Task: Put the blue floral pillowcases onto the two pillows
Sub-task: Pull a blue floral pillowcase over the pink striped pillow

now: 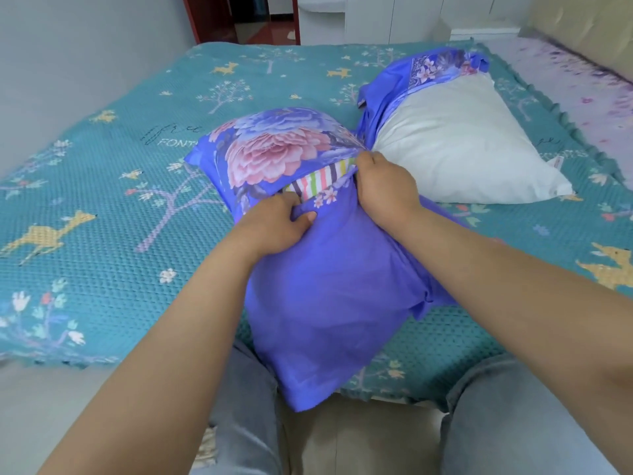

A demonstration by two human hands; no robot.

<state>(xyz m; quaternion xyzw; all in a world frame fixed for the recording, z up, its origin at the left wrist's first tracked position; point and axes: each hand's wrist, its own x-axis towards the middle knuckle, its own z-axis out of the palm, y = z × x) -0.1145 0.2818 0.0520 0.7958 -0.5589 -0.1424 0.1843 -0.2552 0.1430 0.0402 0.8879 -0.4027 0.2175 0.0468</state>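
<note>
The person stands at the near edge of the bed [102, 207] with the first pillow [320, 181] lying across that edge, almost wholly inside a blue floral pillowcase [329, 286]. Only a striped band of the pillow shows through the opening, which runs across the middle of the case. The left hand [281, 224] pinches the plain blue flap just below the opening, thumb on top and fingers curled under the cloth. The right hand [383, 186] grips the edge of the flowered panel at the right end of the opening, fingers curled round the fabric.

The step in hand looks like closing the envelope flap over the exposed stripes. To do it well, the person would likely draw the flowered edge toward themselves while the left hand holds the plain flap taut, so that one layer slides over the other without bunching. Working along the opening from one end to the other should keep the pillow's corner from popping back out, and a shake afterwards would settle the filling into the far corners.

The second pillow [459, 149], white and bare, lies toward the far right of the bed, with the second pillowcase [411, 80] crumpled beside and behind it; that one is not yet begun.

The bed carries a teal waffle-textured coverlet patterned with deer and trees. A padded headboard [582, 32] stands along the right edge, a plain wall runs along the left, and a red-framed doorway [239, 18] opens beyond the far edge.
</note>
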